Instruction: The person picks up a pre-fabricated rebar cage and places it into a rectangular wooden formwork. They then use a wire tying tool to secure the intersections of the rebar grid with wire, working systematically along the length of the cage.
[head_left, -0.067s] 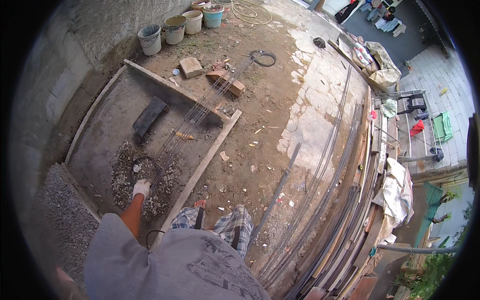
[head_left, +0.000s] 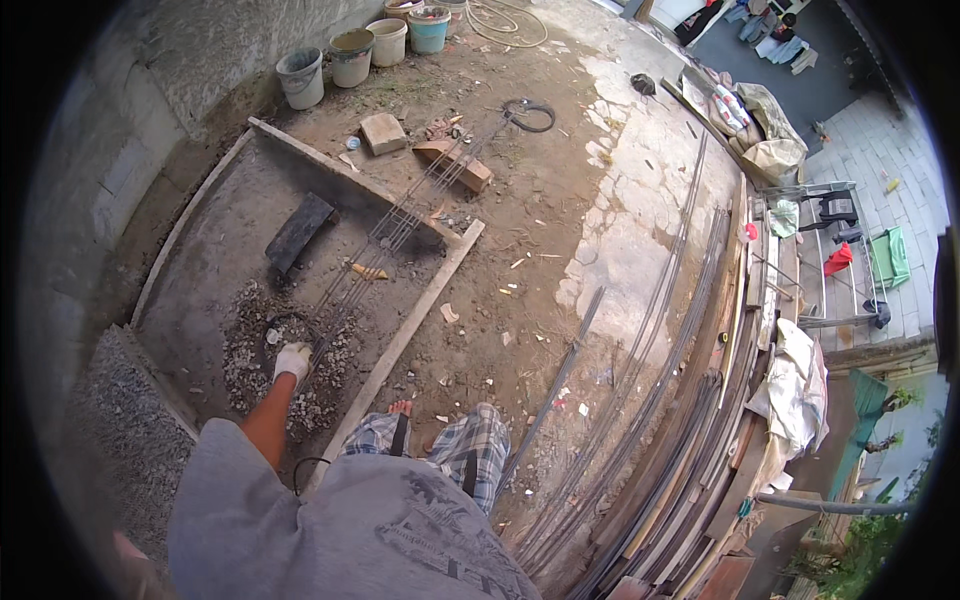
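Observation:
My left hand (head_left: 292,361), in a white glove, reaches down over a patch of loose gravel (head_left: 240,360). Its fingers look curled in, but what they grip cannot be made out. Right beside it is the near end of a long, narrow rebar cage (head_left: 398,216), which runs away over a wooden board. A dark wire loop (head_left: 268,335) lies on the gravel next to the glove. Beyond the gravel a dark rectangular slab (head_left: 300,233) rests on the ground. A small yellow-orange object (head_left: 369,272) sits by the rods. My right hand does not show.
Wooden boards (head_left: 400,345) frame the pit around the gravel. A brick-red block (head_left: 456,168) and a pale block (head_left: 383,133) lie past its far edge. Several buckets (head_left: 301,80) line the wall. Long steel bars (head_left: 640,400) and stacked timber (head_left: 735,400) stretch along the right.
My left hand has shifted slightly farther away and to the right, closer to the end of the rebar cage. The cage looks unmoved.

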